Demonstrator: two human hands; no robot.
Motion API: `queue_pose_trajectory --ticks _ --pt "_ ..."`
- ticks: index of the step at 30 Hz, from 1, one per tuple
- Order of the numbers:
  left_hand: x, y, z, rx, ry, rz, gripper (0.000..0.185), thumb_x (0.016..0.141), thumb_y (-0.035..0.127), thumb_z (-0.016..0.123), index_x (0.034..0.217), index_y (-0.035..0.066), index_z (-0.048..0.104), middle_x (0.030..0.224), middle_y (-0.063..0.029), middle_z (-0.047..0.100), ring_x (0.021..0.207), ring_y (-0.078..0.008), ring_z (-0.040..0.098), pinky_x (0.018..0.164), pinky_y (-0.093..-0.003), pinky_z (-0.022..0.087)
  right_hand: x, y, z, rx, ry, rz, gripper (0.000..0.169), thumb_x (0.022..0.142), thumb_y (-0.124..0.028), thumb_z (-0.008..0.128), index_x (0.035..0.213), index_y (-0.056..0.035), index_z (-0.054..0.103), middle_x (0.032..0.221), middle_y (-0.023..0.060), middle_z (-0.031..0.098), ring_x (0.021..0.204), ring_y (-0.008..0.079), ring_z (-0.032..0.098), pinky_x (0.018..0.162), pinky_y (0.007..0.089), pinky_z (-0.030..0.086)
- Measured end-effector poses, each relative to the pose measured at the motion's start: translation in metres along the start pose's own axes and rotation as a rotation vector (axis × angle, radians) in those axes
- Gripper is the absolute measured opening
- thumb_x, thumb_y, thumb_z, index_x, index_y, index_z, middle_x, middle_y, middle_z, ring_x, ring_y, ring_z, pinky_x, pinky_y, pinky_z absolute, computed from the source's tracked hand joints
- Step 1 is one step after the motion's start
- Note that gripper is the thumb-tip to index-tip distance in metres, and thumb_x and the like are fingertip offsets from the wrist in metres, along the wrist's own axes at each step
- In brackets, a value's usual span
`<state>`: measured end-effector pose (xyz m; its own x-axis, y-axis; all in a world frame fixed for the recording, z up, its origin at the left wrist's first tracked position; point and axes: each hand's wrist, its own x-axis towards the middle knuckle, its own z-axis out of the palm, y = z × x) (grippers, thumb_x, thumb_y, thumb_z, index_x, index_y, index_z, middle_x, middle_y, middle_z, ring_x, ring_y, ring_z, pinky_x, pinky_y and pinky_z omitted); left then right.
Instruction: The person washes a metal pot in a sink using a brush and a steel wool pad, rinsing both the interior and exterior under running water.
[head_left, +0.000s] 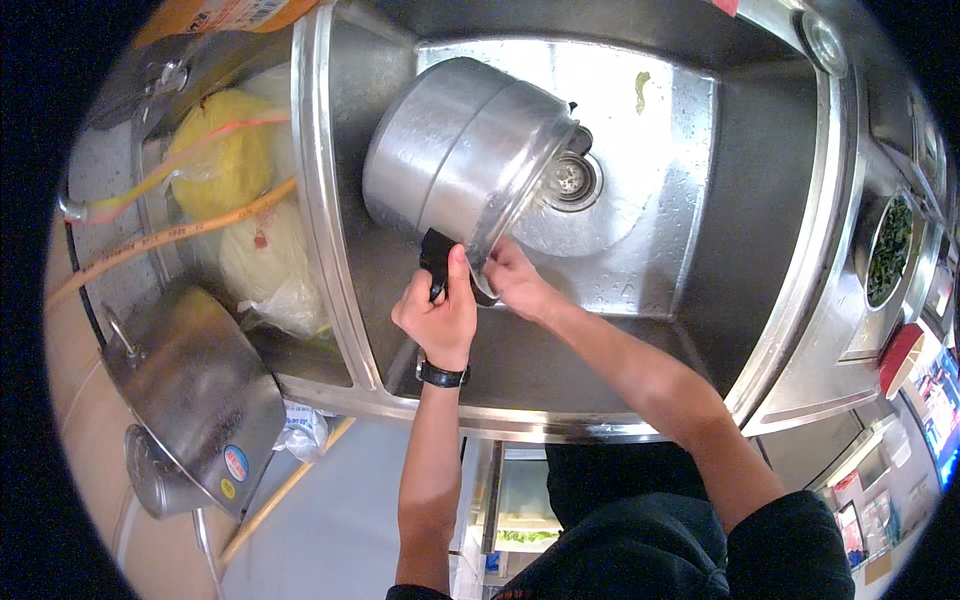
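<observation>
A large metal pot (457, 142) lies tilted in the stainless-steel sink basin (600, 375), its mouth turned toward the drain (574, 180). My left hand (439, 307) grips the black handle (437, 259) on the pot's near side, thumb laid along it. Just to the right, my right hand (517, 277) is at the pot's rim with its fingers curled. Those fingertips are partly hidden by the rim and blurred, so whether they hold anything cannot be made out. The inside of the pot is out of sight.
Left of the divider, another basin holds a yellow bundle (221, 150) and a white plastic bag (262, 255). An orange hose (172, 236) crosses above them. A metal container (195, 390) stands lower left. On the right counter sits a pan of dark greens (890, 251).
</observation>
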<state>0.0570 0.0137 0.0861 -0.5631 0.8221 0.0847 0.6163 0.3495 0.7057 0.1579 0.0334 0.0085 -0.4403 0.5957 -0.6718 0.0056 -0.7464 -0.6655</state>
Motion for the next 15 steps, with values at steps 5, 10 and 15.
queue_pose_trajectory --ticks 5,10,15 --pt "0.019 0.010 -0.007 0.058 -0.065 0.212 0.037 0.078 0.020 0.079 0.057 0.000 0.056 0.049 -0.0083 0.053 0.041 -0.0101 0.041 0.041 -0.0275 0.031 -0.014 -0.029 -0.022 0.324 0.533 0.060 0.058 0.096 -0.044 0.047 0.120 0.0077 0.053 0.120 0.0195 0.058 0.112 0.0241 0.050 0.101 0.0347 0.035" --pt "0.056 0.030 -0.006 0.052 -0.084 0.408 0.051 0.074 0.022 0.081 0.050 0.007 0.039 0.043 -0.0094 0.042 0.035 -0.0257 0.044 0.037 -0.0327 0.032 -0.027 -0.133 -0.134 -0.195 0.739 -0.380 0.035 0.094 -0.028 0.054 0.119 -0.0035 0.054 0.092 0.0060 0.062 0.078 0.0143 0.055 0.072 0.0302 0.045" --pt "0.082 0.046 0.007 0.028 -0.162 0.624 0.052 0.071 0.026 0.082 0.048 0.008 0.039 0.044 -0.0092 0.044 0.037 -0.0257 0.046 0.037 -0.0337 0.034 -0.027 -0.280 -0.165 -1.029 0.613 -0.550 0.071 0.084 -0.027 0.057 0.145 -0.0126 0.023 0.088 0.0278 0.065 0.072 0.0332 0.067 0.069 0.0425 0.052"
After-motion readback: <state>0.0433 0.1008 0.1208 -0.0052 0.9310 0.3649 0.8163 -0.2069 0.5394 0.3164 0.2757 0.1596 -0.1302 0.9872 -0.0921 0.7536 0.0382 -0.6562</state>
